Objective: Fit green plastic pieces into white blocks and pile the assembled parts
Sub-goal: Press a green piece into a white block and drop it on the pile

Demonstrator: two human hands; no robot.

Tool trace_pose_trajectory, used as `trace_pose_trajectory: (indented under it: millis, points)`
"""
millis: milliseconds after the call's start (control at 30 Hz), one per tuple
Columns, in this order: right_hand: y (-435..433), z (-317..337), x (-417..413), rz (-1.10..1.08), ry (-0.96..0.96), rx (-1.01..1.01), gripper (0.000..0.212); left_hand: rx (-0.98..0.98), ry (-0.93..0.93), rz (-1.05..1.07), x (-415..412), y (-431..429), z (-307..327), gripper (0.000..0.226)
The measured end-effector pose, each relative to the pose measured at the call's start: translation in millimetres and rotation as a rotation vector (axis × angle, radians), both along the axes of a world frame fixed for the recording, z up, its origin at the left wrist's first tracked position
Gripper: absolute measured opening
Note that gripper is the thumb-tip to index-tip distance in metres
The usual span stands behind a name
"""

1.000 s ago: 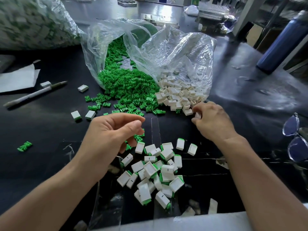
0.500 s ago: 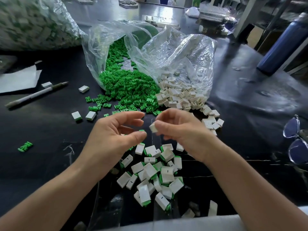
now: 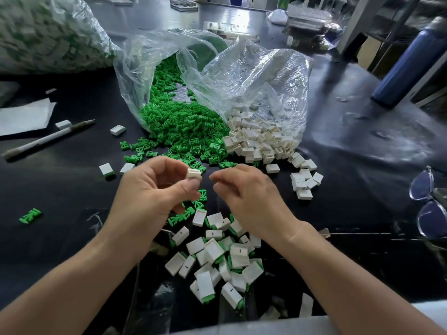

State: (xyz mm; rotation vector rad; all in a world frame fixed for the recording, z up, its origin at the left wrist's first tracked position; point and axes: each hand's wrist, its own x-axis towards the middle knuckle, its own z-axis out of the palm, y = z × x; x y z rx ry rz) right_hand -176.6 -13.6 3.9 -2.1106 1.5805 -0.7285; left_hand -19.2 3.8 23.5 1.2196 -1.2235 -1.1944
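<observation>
Head view shows the left hand (image 3: 154,187) pinching a small white rectangular plastic block (image 3: 194,174) between thumb tip and forefinger, raised above the black table (image 3: 60,189) with its slotted face turned upward. The right hand (image 3: 246,192) hovers just beside it, fingers curled with the tips drawn together; I cannot tell whether they pinch anything. Loose green plastic pieces (image 3: 179,126) spill from a clear plastic bag (image 3: 135,68) beyond the hands, with the heap of empty white blocks (image 3: 256,141) just beside them. The pile of assembled white-and-green parts (image 3: 217,259) lies near the wrists.

The block looks light, rigid and smooth, so likely slippery; gripping its two broad side walls keeps the slot free. The green pieces look thin-ribbed and stiff. They are best taken by the outer end and pushed in straight, since a skewed push would probably jam.
</observation>
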Motion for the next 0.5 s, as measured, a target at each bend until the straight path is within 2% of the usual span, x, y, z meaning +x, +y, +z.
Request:
trace_pose_trajectory:
  millis: [100, 267, 400, 500]
  points:
    - [-2.2, -3.8, 7.5, 0.088, 0.116, -0.016, 0.034, 0.005, 0.006, -0.01, -1.9, 1.1, -0.3, 0.022]
    - [-3.2, -7.9, 12.1, 0.132, 0.25, 0.021, 0.028, -0.002, 0.007, -0.044, -3.6, 2.0, -0.3, 0.024]
    - [-3.3, -4.6, 10.5, 0.106, 0.152, 0.037, 0.011, -0.004, 0.001, -0.06, -2.5, 1.3, -1.7, 0.024]
    - [-2.1, -4.1, 6.6, 0.064, 0.066, 0.042, 0.018, -0.004, -0.004, -0.071, -2.4, 1.6, -2.4, 0.02]
